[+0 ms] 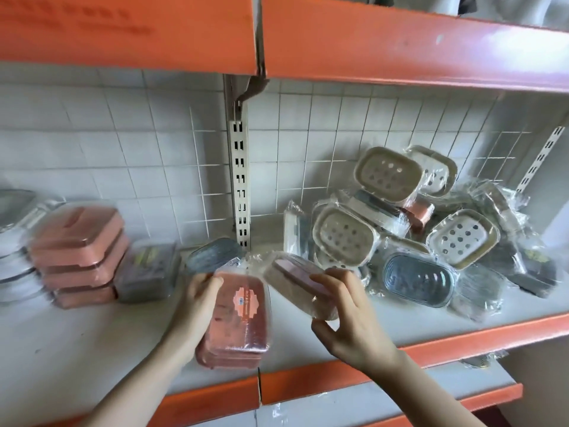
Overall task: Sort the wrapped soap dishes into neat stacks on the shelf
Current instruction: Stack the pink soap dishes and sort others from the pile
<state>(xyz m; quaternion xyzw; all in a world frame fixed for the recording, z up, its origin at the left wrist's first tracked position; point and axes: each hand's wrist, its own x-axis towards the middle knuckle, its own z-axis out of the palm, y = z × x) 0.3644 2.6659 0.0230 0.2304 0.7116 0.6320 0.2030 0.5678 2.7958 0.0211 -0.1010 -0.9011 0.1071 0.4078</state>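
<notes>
The left hand [197,300] grips a pink soap dish [238,315] near the shelf [92,343] front edge; the right hand [348,315] grips a beige soap dish [295,282]. Label unreadable.

Head view, down onto near shelf [92,340]

White tiled wall [123,143] behind orange-edged shelving [400,41].
</notes>
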